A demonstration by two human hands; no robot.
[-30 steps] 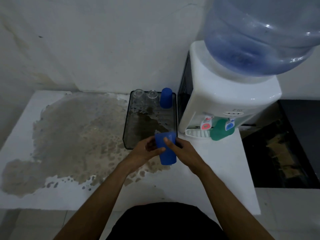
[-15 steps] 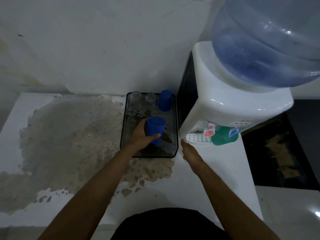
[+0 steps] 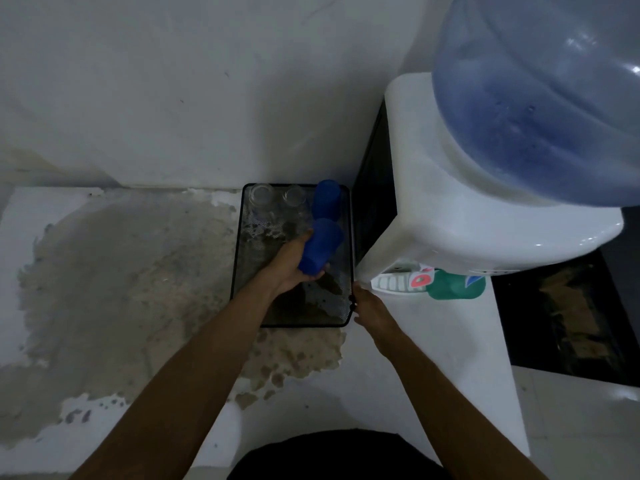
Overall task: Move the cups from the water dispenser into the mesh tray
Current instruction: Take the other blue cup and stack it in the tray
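My left hand (image 3: 289, 266) grips a blue plastic cup (image 3: 320, 245), tilted with its base pointing away, above the middle of the black mesh tray (image 3: 239, 258). At the tray's far end stand two clear glasses (image 3: 261, 199) (image 3: 294, 199) and a second blue cup (image 3: 327, 199), upside down. My right hand (image 3: 370, 306) rests at the tray's near right corner, its fingers apart and holding nothing. A green cup (image 3: 453, 287) sits under the taps of the white water dispenser (image 3: 450, 216), to the right of the tray.
A large blue water bottle (image 3: 540, 98) tops the dispenser. The white counter (image 3: 415, 358) carries a wide brownish stain (image 3: 121, 278) left of the tray. A wall rises right behind the tray. A dark opening (image 3: 568, 317) lies to the right.
My left hand has carried the blue cup farther into the tray and tipped it over toward the far end. My right hand let go of it and stays by the tray's corner.
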